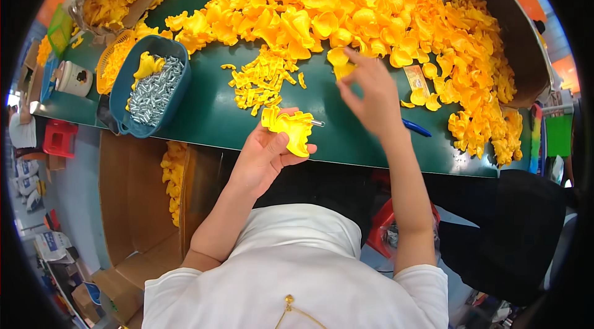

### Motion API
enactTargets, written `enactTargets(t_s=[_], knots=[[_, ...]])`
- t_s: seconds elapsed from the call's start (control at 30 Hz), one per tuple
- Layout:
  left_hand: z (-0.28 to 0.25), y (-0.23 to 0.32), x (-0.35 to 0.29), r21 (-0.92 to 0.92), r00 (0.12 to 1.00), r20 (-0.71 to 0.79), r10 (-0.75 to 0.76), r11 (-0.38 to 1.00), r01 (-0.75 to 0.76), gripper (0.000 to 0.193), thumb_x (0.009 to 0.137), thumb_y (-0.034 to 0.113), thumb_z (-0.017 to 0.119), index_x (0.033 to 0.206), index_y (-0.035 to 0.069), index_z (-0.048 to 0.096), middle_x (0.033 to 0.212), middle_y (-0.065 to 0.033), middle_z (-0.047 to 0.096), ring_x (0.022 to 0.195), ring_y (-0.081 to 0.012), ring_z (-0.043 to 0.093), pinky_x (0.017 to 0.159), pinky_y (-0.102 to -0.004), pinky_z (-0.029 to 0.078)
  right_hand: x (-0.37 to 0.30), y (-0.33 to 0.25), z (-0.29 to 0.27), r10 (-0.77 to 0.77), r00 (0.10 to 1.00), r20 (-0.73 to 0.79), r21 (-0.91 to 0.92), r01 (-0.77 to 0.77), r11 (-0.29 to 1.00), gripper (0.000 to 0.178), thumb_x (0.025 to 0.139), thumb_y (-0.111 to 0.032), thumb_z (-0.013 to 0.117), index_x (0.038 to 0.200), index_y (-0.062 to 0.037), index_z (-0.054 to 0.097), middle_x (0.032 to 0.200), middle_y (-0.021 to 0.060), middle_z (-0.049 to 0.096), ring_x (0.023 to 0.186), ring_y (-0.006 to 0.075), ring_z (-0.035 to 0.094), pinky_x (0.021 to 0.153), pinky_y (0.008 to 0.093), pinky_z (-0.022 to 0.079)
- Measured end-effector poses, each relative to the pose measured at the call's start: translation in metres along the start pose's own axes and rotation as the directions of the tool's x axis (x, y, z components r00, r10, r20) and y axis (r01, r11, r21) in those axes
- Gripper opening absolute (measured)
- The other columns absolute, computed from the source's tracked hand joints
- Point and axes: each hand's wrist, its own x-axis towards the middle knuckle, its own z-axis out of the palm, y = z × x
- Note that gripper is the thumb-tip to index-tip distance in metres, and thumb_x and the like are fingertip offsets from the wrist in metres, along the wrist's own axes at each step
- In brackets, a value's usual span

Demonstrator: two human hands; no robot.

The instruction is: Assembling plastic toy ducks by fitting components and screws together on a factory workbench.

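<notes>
Tub (127, 81): blue, on the green table (210, 112), holds screws (154, 91).
Left hand (263, 156): fingers closed around a yellow part (289, 128) with a metal pin, over the table edge.
Right hand (371, 97): fingertips pinch a yellow piece (342, 69) at the pile (346, 7) edge.

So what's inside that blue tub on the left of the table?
The blue tub holds a heap of silvery metal screws, with one yellow plastic piece lying on top. The screws cover the tub's bottom, so anything beneath them cannot be seen.
</notes>
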Motion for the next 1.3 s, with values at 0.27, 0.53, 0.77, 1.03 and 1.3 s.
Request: enactTargets(t_s=[0.27, 0.53, 0.77, 1.03, 1.3], knots=[[-0.003, -0.006, 0.010, 0.001, 0.999, -0.009, -0.037, 0.999, 0.037, 0.042, 0.092, 0.020, 0.055, 0.127, 0.002, 0.041, 0.116, -0.0139, 0.055, 0.088, -0.0276, 0.066, 0.074, -0.0331, 0.057, -0.061, -0.003, 0.007, 0.208, 0.977, 0.053, 0.057, -0.211, 0.976, 0.017, 0.074, -0.004, 0.069, 0.089, -0.0007, 0.063, 0.099, 0.0108, 0.062, 0.084, 0.0247, 0.060, 0.072, 0.0311, 0.049], [0.002, -0.015, 0.012, 0.024, 0.997, 0.037, -0.074, 0.997, 0.073, 0.045, 0.090, 0.018, 0.058, 0.128, 0.003, 0.040, 0.115, -0.0126, 0.057, 0.086, -0.0266, 0.066, 0.073, -0.0337, 0.058, -0.045, -0.041, -0.012, 0.531, 0.845, 0.054, 0.422, -0.502, 0.755, 0.014, 0.071, 0.002, 0.069, 0.084, -0.0004, 0.066, 0.076, 0.0058, 0.062, 0.067, 0.0122, 0.059, 0.059, 0.0239, 0.047], [0.008, -0.020, 0.009, 0.011, 0.988, 0.127, -0.083, 0.997, 0.082, 0.050, 0.088, 0.019, 0.060, 0.129, 0.002, 0.037, 0.115, -0.0114, 0.057, 0.085, -0.0248, 0.066, 0.072, -0.0320, 0.058, -0.043, -0.066, -0.004, 0.187, 0.968, -0.165, 0.353, -0.119, 0.928, 0.018, 0.063, 0.010, 0.067, 0.079, 0.0016, 0.063, 0.070, 0.0096, 0.057, 0.062, 0.0201, 0.057, 0.053, 0.0276, 0.045], [0.010, -0.021, 0.008, -0.012, 0.990, 0.105, -0.097, 0.995, 0.099, 0.048, 0.089, 0.020, 0.059, 0.128, 0.002, 0.039, 0.113, -0.0106, 0.057, 0.084, -0.0224, 0.066, 0.071, -0.0312, 0.058, -0.049, -0.064, 0.001, 0.174, 0.970, -0.168, 0.325, -0.112, 0.939, 0.018, 0.061, 0.009, 0.068, 0.077, 0.0021, 0.061, 0.070, 0.0104, 0.056, 0.059, 0.0219, 0.057, 0.051, 0.0282, 0.045], [0.012, -0.023, 0.012, 0.136, 0.995, 0.062, -0.077, 0.988, 0.068, 0.043, 0.089, 0.017, 0.060, 0.125, 0.000, 0.044, 0.111, -0.0107, 0.058, 0.089, -0.0197, 0.065, 0.073, -0.0321, 0.058, -0.055, -0.061, 0.003, 0.117, 0.973, -0.198, 0.224, -0.071, 0.972, 0.019, 0.062, 0.007, 0.069, 0.078, 0.0011, 0.061, 0.067, 0.0089, 0.054, 0.057, 0.0208, 0.055, 0.048, 0.0292, 0.043]])
